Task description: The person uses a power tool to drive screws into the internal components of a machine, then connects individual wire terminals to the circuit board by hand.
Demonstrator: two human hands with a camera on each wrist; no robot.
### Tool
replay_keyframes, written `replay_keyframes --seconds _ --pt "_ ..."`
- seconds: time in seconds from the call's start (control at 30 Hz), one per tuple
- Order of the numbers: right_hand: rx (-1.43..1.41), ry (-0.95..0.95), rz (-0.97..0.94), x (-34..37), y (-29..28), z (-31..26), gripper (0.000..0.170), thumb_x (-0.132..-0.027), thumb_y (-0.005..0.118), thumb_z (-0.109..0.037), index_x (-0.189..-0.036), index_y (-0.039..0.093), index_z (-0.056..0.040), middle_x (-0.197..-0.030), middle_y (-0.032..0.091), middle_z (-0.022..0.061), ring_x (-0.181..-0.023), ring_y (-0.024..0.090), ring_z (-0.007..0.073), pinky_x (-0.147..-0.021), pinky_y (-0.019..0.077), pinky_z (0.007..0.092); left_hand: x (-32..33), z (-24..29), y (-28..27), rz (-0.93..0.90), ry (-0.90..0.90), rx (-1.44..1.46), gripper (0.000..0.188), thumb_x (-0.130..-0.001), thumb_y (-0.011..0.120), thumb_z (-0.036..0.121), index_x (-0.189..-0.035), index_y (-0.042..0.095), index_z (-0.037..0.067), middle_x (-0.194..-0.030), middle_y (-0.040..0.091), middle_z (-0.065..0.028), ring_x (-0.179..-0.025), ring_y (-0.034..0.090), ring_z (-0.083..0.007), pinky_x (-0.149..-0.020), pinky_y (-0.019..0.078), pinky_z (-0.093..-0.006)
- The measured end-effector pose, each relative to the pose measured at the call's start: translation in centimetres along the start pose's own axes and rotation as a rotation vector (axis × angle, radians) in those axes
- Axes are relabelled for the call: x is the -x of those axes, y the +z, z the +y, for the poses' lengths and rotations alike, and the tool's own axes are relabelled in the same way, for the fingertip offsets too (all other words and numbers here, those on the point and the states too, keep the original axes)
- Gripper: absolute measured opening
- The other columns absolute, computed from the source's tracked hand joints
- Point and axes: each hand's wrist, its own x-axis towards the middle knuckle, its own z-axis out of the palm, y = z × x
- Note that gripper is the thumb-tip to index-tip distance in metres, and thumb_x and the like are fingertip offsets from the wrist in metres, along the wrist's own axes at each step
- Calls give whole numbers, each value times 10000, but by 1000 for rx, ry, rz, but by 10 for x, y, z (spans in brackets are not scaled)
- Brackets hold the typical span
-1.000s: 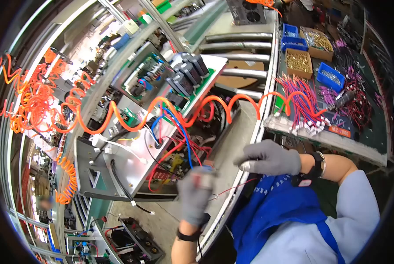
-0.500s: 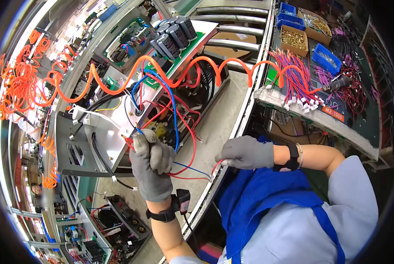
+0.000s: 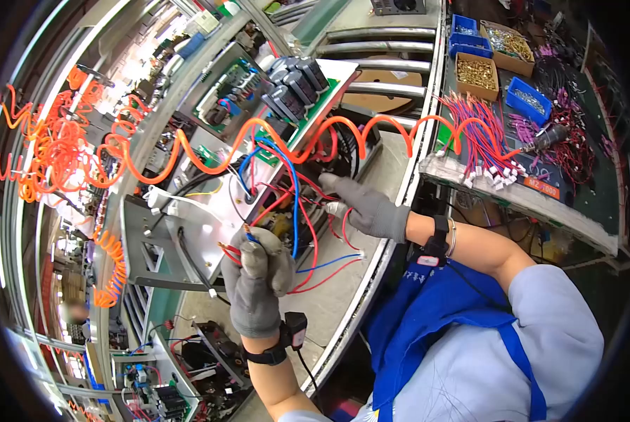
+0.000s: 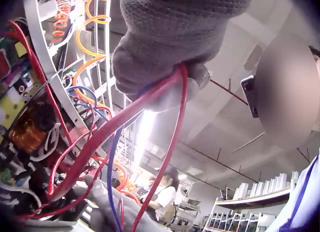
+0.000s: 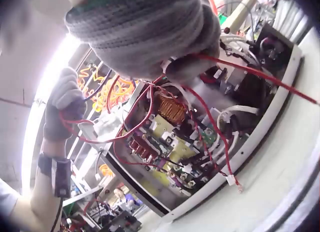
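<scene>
Gloved left hand [image 3: 255, 281] pinches the ends of red wires [image 3: 229, 252] and a blue wire near the metal panel [image 3: 201, 243]. In the left wrist view, thick red wire [image 4: 120, 117] runs out from its curled fingers. The gloved right hand [image 3: 366, 208] reaches over the open chassis; in the right wrist view a red wire [image 5: 260, 74] passes at its fingertips, and the hand [image 5: 150, 37] seems to pinch it. Below lie the copper coil [image 5: 171, 110] and circuit parts. A blue wire [image 3: 296, 218] loops down between the hands.
An orange coiled hose [image 3: 245, 137] crosses above the chassis. Large capacitors [image 3: 297, 88] stand on a green board. To the right, a bench holds red and purple wires [image 3: 473, 141], a box of brass parts [image 3: 477, 76] and blue bins [image 3: 528, 100]. Rollers [image 3: 382, 46] lie behind.
The right hand has moved from the conveyor's near edge forward over the chassis. The left hand keeps its hold on the wire ends. The head view has shifted.
</scene>
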Motion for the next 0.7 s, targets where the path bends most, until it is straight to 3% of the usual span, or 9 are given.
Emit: replay_keyframes --seconds 0.03,0.07,0.2,0.23,0.33,0.43,0.53,0.63,0.7 --pt "-128 -82 -5 -5 9 9 451 -904 598 -174 -1324 487 -52 -1142 601 227 -1079 573 393 -849 505 441 1 3 2 9 -5 -17 429 -965 543 476 -906 551 51 -569 453 -2 -468 378 -79 -469 291 -238" --pt "30 -113 -67 -2 9 23 426 -877 552 -140 -1296 500 -83 -1057 618 220 -941 610 404 -805 497 450 3 6 3 -15 2 -38 445 -951 561 486 -906 561 44 -600 470 -5 -489 397 -78 -472 292 -239" --pt "245 -13 -58 29 -45 -20 305 -879 560 -160 -1182 571 -118 -948 639 172 -908 633 355 -758 502 454 17 11 4 -35 -96 -194 416 -907 625 414 -960 615 1 -705 557 0 -606 466 -62 -554 350 -213" --pt "371 10 -77 41 -60 -25 264 -875 559 -159 -1137 585 -128 -903 645 153 -876 643 342 -731 509 452 15 8 10 -81 -25 -279 373 -902 634 351 -974 617 -14 -736 593 -3 -674 536 -82 -591 404 -246" --pt "435 73 -155 73 -78 -24 218 -837 592 -199 -1049 610 -151 -834 650 106 -778 661 316 -657 522 450 2 -9 53 -333 129 -692 275 -891 632 287 -965 615 23 -795 631 -81 -651 589 -219 -593 452 -338" --pt "631 -4 -328 97 -84 -25 193 -789 635 -258 -941 628 -140 -792 651 83 -699 663 306 -589 525 444 -16 -35 111 -467 391 -1084 169 -909 588 228 -930 595 61 -827 630 -149 -705 623 -339 -598 472 -435" --pt "783 122 -411 110 -89 -35 179 -763 652 -263 -871 635 -121 -789 641 90 -687 656 301 -564 523 431 -47 -98 130 -419 604 -1000 187 -914 577 271 -912 579 84 -764 626 -141 -729 628 -367 -599 464 -480" --pt "751 63 -370 114 -110 -30 165 -830 632 -267 -915 627 -125 -822 620 87 -682 644 295 -573 510 421 -46 -102 122 -696 111 -1241 207 -917 566 319 -931 588 113 -722 624 -139 -717 627 -372 -597 459 -484" --pt "624 -19 -302 111 -123 -37 163 -871 609 -271 -959 619 -134 -830 610 84 -689 643 291 -580 501 419 -43 -96 111 -716 61 -1068 221 -913 542 319 -938 555 101 -751 619 -192 -758 617 -417 -632 445 -529"
